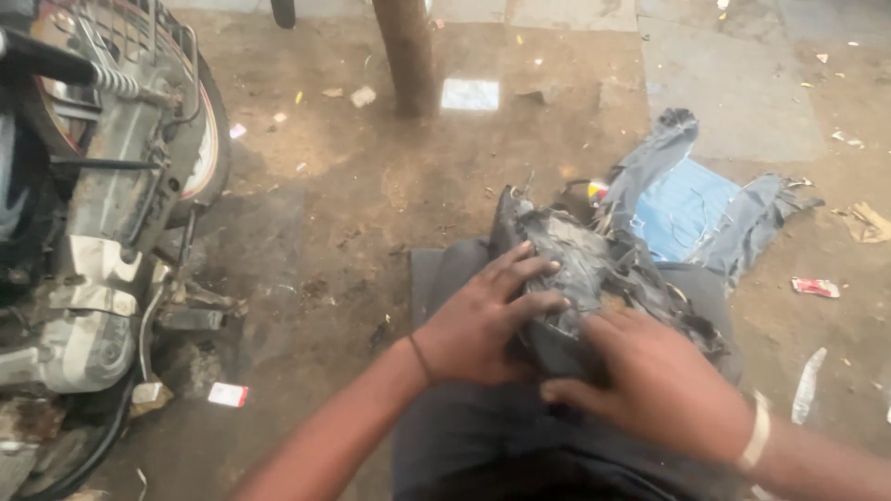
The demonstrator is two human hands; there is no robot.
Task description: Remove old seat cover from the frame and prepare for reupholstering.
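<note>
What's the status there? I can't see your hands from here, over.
Left hand and right hand both pressed on the dark, dusty, tattered part in the lap. Motorcycle stands apart at left. Nothing in the way.
</note>
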